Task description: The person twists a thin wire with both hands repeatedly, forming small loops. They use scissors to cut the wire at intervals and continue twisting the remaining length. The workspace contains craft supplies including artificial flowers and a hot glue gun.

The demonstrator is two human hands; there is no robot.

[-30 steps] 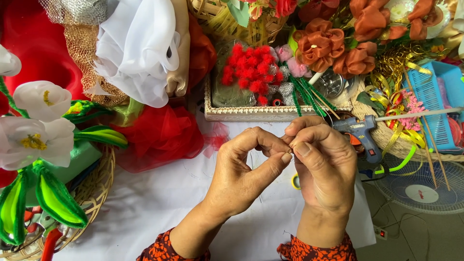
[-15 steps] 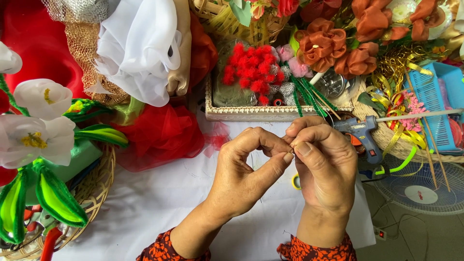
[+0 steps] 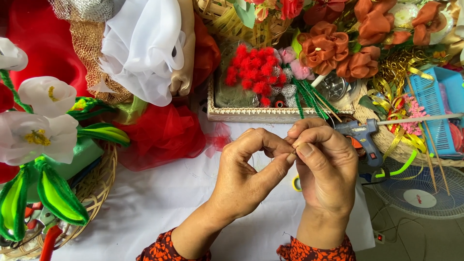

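We note left hand [image 3: 246, 176] and right hand [image 3: 326, 166] pinched fingertip to fingertip on a tiny pale piece [image 3: 293, 146], too small to identify; blue-grey plastic glue gun [image 3: 360, 135] lies just beyond the right fingers.

Work surface is a table covered with a white cloth [image 3: 145, 203]. Directly on it: crumpled red tulle [image 3: 164, 135] left of centre; a rectangular tray [image 3: 256, 115] with a pale beaded rim at the far edge; a wicker basket [image 3: 99, 186] at the left edge; a second wicker basket [image 3: 386, 142] at the right, a blue glue gun [image 3: 360, 133] resting against its rim
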